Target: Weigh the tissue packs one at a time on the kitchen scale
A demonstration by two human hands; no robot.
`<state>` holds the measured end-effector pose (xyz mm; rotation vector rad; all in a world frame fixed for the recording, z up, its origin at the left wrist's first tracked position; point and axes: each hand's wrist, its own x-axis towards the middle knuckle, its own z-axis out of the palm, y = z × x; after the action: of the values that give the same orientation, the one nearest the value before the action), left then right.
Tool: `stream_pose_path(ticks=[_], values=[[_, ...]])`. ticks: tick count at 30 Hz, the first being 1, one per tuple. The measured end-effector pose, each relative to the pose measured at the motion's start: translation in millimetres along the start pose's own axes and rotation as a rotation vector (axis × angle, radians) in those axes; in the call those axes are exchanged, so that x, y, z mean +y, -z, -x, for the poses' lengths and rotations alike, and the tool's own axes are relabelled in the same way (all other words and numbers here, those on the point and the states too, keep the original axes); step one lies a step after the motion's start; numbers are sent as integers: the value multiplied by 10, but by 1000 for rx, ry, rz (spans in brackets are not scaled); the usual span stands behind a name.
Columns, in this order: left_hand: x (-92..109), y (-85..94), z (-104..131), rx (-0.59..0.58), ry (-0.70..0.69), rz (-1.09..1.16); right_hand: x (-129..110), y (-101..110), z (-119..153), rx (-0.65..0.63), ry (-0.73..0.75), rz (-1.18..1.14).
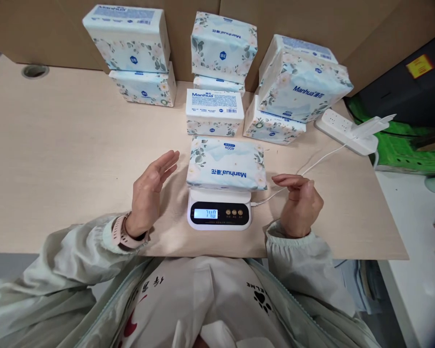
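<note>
A white digital scale (220, 223) stands near the table's front edge, its lit display reading about 74.0. On its platform lies a Manhua tissue pack (226, 163), printed side up. My left hand (150, 191) is held to the left of the pack, apart from it, fingers extended and holding nothing. To the right of the pack, also not touching it, is my right hand (299, 203), its fingers stretched toward the pack and slightly curved, with nothing in it. Just behind the scale sits another tissue pack (214, 113).
Stacked tissue packs stand at the back left (130, 53), back middle (223, 48) and back right (304, 87), before cardboard (188, 29). A white power strip (344, 130) lies at the right, its cable (322, 157) running to the scale.
</note>
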<state>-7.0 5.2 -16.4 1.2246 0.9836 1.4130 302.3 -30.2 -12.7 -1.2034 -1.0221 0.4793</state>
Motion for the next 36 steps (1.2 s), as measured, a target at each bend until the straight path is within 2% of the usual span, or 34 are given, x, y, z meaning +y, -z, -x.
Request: stream_pose_path(ticks=[14, 22, 36], values=[[18, -20, -1, -28, -37, 6, 3, 0, -17, 3, -63, -53], [71, -40, 3, 9, -5, -59, 9, 9, -18, 10, -43, -57], [95, -55, -4, 40, 22, -45, -5, 9, -15, 41, -38, -30]])
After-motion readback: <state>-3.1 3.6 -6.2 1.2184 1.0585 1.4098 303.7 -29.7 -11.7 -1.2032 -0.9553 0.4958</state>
